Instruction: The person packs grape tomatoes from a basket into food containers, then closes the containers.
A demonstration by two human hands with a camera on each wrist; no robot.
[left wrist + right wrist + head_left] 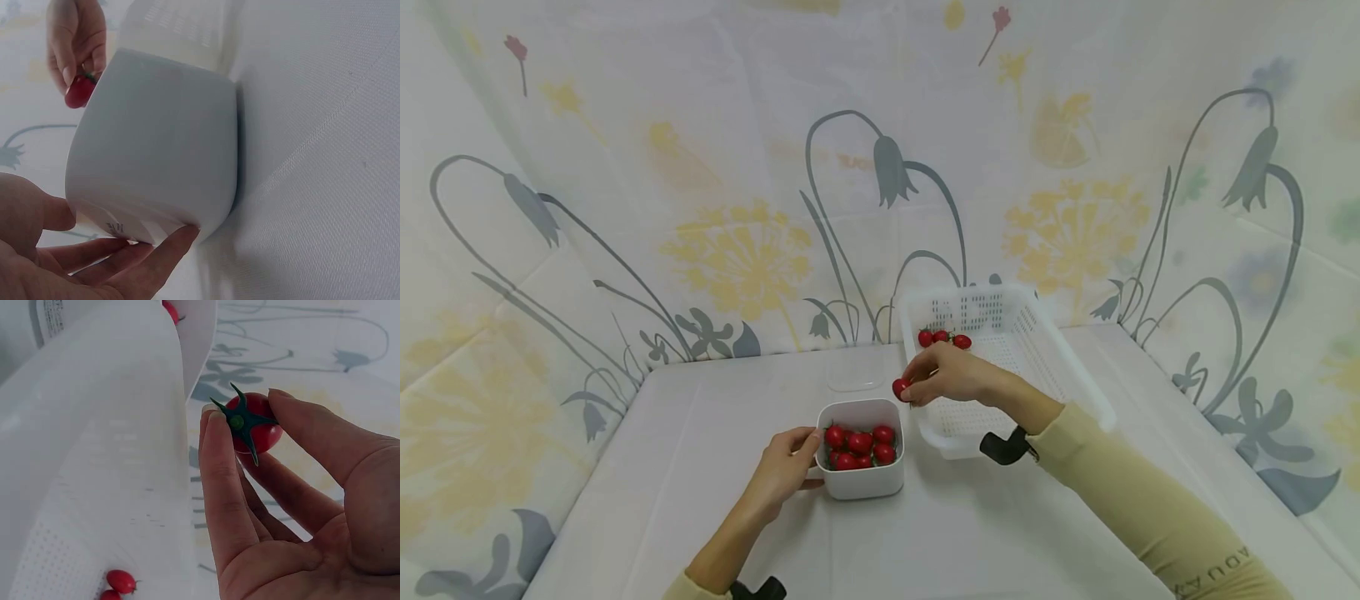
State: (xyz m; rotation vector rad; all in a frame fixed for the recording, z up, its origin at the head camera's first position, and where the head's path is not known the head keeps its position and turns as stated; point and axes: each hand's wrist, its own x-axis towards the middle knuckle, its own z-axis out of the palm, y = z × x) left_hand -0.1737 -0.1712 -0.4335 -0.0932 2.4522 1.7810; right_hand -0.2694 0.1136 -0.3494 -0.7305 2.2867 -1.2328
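Note:
A cherry tomato (pixel 259 425) with a green calyx is pinched between the thumb and fingertips of my right hand (pixel 951 373). That hand is over the near-left side of the white perforated basket (pixel 1075 375), the tomato just past its rim. My left hand (pixel 786 467) grips the left side of a white square container (pixel 865 485), its thumb by the rim. Several red cherry tomatoes (pixel 860 442) fill the container, which stands upright on the table. In the left wrist view, the container wall (pixel 156 144) hides its contents. A few more tomatoes (pixel 962 342) lie at the basket's far left.
A clear flat lid-like piece (pixel 856 371) lies behind the container. The white-covered table (pixel 700 433) meets a flower-printed cloth backdrop (pixel 737 267) at the back and on both sides. The basket stands close to the container's right.

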